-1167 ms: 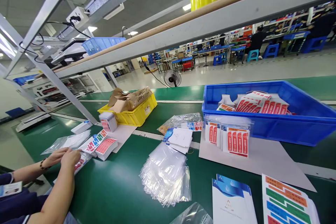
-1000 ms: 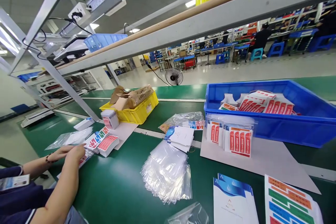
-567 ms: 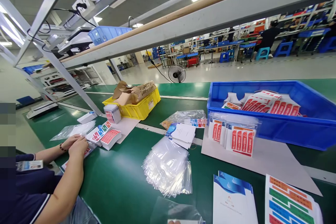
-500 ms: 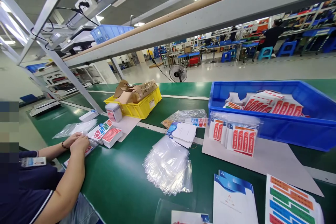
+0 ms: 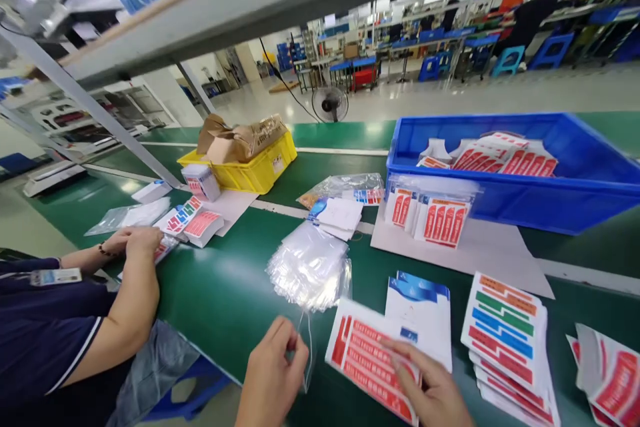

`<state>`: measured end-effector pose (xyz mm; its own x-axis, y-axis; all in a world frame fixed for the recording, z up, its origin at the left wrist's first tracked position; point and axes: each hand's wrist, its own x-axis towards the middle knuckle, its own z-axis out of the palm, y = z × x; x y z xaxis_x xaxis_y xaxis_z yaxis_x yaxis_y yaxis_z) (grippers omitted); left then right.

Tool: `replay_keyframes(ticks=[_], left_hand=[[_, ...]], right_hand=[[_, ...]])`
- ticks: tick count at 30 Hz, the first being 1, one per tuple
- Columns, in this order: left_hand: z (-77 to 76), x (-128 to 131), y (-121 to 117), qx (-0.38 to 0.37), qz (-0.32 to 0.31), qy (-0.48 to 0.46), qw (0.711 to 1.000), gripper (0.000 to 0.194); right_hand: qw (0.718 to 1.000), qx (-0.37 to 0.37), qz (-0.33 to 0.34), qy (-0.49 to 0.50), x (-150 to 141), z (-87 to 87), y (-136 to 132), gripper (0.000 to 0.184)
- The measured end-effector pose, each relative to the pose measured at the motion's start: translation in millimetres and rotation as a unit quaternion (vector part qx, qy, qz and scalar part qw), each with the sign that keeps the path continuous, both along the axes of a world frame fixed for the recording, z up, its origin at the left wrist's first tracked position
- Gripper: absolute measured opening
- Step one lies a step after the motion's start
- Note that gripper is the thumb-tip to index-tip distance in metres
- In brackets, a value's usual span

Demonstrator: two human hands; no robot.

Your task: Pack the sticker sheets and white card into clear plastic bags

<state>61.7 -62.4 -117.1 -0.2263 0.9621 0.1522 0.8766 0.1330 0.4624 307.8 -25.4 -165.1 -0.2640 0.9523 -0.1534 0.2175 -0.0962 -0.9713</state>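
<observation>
Red-striped card [image 5: 370, 363] tilted, long axis left-right

Layout here: my left hand [image 5: 273, 377] sits at the near edge of the surface [image 5: 225, 293], pinching a thin plastic bag [image 5: 306, 347], and my right hand [image 5: 430, 390] is just right of it on a card with printed stripes [image 5: 367, 363]. A booklet [image 5: 420, 317] lies right behind that card, with a pile of sticker sheets [image 5: 505, 330] to its right. The pile of plastic bags [image 5: 310, 267] is behind my left hand. Further back to the right sits a bin [image 5: 550, 203] with more cards in it, bagged cards [image 5: 435, 217] leaning in front of it. A second bin [image 5: 250, 170] is far back left. A co-worker's hands [image 5: 133, 240] rest on the surface way off to the left.
</observation>
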Motion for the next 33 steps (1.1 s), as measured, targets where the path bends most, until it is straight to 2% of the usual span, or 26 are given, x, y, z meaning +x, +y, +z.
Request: replay_keyframes(ticks=[3,5,7,9,12,16,19,26,33], left_hand=[[0.6,17.3,7.4,-0.007,-0.02,-0.014,1.0,0.022],[-7.1,34.4,11.1,-0.011,-0.039,-0.026,0.999,0.021],[-19.3,51.1,12.3,-0.007,-0.05,-0.032,0.998,0.021],[-32.5,64.5,12.2,0.001,-0.06,-0.038,0.997,0.022],[-49.4,77.2,12.2,-0.006,-0.08,-0.044,0.996,0.021],[-63.7,85.5,11.1,-0.049,-0.101,-0.034,0.993,0.02],[-69.7,88.5,8.0,-0.06,-0.11,-0.031,0.992,0.021],[-79.4,94.3,-1.9,-0.015,-0.115,-0.032,0.993,0.021],[-83.9,94.7,-7.0,0.026,-0.139,-0.022,0.99,0.014]], right_hand=[[0.996,-0.007,-0.089,0.013,14.6,19.2,-8.2,0.039],[0.993,0.012,-0.116,-0.002,19.8,25.6,-15.1,0.036],[0.994,0.059,-0.09,-0.035,23.0,24.5,-21.5,0.031],[0.995,0.073,-0.036,-0.061,26.4,18.0,-25.8,0.029],[0.999,-0.019,0.02,-0.046,33.3,5.9,-28.8,0.035],[0.982,-0.183,0.037,0.035,42.4,-5.0,-29.1,0.05],[0.967,-0.238,0.033,0.08,47.7,-9.3,-28.0,0.055],[0.948,-0.294,0.061,0.108,58.7,-6.5,-23.8,0.056],[0.961,-0.265,0.083,0.012,59.3,-1.0,-21.8,0.06]])
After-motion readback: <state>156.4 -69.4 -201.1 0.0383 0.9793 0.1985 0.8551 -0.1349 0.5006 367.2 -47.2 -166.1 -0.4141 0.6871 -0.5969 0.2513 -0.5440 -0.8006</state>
